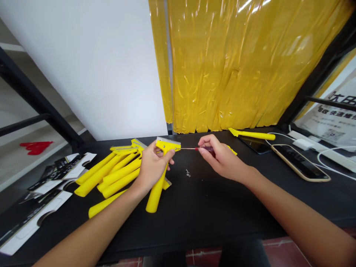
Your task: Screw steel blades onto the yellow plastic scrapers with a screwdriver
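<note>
My left hand (156,160) is closed around the head of a yellow scraper (156,193), whose handle points down toward me. A metal blade strip runs along the scraper's top edge, and small screws show on its head. In my right hand (218,155) is a screwdriver (200,149) with a dark red handle, held in a pinch. Its thin shaft lies level and points left, with the tip at the right side of the scraper head. Several small screws or nuts (188,173) lie on the black table (211,211) below the shaft.
Several yellow scrapers (111,172) are piled at left, beside printed cardboard sleeves (52,193). Another yellow scraper (253,134) rests at the back right near a dark phone (256,145). A cased phone (299,161), white cables and a power strip (322,148) lie at right.
</note>
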Demonstrator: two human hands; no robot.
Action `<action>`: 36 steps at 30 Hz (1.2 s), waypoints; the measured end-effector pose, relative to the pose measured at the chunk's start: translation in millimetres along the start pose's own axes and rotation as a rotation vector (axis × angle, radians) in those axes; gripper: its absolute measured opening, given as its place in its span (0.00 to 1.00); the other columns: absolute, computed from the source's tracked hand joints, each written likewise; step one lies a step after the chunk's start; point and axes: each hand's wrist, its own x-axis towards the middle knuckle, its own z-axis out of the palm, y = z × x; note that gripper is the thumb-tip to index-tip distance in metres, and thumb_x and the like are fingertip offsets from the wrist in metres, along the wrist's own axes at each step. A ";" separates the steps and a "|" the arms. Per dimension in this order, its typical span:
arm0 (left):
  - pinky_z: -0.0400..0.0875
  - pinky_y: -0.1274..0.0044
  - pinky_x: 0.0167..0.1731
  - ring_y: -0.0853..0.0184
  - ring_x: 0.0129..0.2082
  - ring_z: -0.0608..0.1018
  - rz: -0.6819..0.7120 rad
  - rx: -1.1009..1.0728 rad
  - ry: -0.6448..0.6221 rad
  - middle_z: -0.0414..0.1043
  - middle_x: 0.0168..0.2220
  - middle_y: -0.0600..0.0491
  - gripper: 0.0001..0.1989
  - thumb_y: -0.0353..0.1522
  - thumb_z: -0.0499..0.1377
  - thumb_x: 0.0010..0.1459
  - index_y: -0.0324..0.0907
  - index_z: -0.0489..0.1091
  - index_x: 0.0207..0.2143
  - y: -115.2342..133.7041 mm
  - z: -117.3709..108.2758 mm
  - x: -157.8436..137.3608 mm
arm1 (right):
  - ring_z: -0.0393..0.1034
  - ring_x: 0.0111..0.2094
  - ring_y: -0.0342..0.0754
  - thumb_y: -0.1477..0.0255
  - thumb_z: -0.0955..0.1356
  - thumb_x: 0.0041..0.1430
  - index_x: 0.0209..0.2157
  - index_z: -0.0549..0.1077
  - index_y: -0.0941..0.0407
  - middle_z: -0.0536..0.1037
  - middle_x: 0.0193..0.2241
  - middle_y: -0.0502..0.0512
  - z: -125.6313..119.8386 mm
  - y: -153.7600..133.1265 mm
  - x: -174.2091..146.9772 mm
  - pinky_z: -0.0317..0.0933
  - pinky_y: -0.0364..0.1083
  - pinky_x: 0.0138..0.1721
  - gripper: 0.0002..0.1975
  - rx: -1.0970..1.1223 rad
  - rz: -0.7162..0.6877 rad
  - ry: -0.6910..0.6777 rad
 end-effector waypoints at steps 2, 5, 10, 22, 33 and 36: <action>0.70 0.80 0.13 0.69 0.18 0.76 0.006 0.002 0.005 0.74 0.28 0.53 0.14 0.33 0.68 0.51 0.41 0.67 0.36 -0.2 -0.2 0.2 | 0.71 0.29 0.46 0.62 0.61 0.70 0.44 0.66 0.54 0.77 0.31 0.53 -0.3 1.2 0.9 0.60 0.44 0.31 0.10 -0.037 0.032 0.032; 0.69 0.80 0.12 0.69 0.18 0.76 -0.005 0.024 -0.001 0.74 0.28 0.53 0.14 0.33 0.68 0.51 0.40 0.67 0.36 1.7 0.4 -1.5 | 0.71 0.26 0.45 0.58 0.65 0.67 0.39 0.71 0.54 0.77 0.25 0.51 -1.6 3.9 2.5 0.58 0.44 0.29 0.14 -0.136 0.090 0.129; 0.70 0.80 0.13 0.69 0.19 0.76 -0.007 0.070 -0.023 0.74 0.27 0.54 0.12 0.33 0.67 0.53 0.40 0.68 0.37 4.2 0.6 -3.4 | 0.70 0.25 0.45 0.58 0.61 0.70 0.35 0.70 0.54 0.77 0.25 0.51 -1.6 6.4 2.9 0.56 0.44 0.29 0.16 -0.251 0.091 0.112; 0.69 0.80 0.13 0.69 0.19 0.76 -0.004 0.017 -0.026 0.74 0.29 0.53 0.14 0.33 0.67 0.51 0.40 0.68 0.38 -3.3 -0.1 1.7 | 0.75 0.32 0.47 0.61 0.64 0.68 0.44 0.70 0.53 0.80 0.33 0.53 6.9 2.8 0.7 0.63 0.44 0.33 0.11 -0.059 0.063 0.099; 0.68 0.80 0.13 0.70 0.17 0.75 -0.046 0.058 -0.022 0.74 0.26 0.53 0.13 0.33 0.67 0.50 0.39 0.69 0.36 -6.9 2.9 0.0 | 0.71 0.26 0.47 0.61 0.60 0.69 0.42 0.65 0.53 0.77 0.25 0.49 7.1 2.2 0.6 0.53 0.44 0.27 0.10 -0.277 0.113 0.019; 0.69 0.80 0.13 0.71 0.16 0.74 -0.048 0.047 -0.002 0.74 0.26 0.54 0.13 0.33 0.67 0.50 0.39 0.69 0.36 -7.3 1.5 2.4 | 0.70 0.25 0.48 0.62 0.60 0.70 0.42 0.66 0.53 0.76 0.25 0.50 8.7 1.7 -0.9 0.50 0.45 0.26 0.10 -0.348 0.073 -0.013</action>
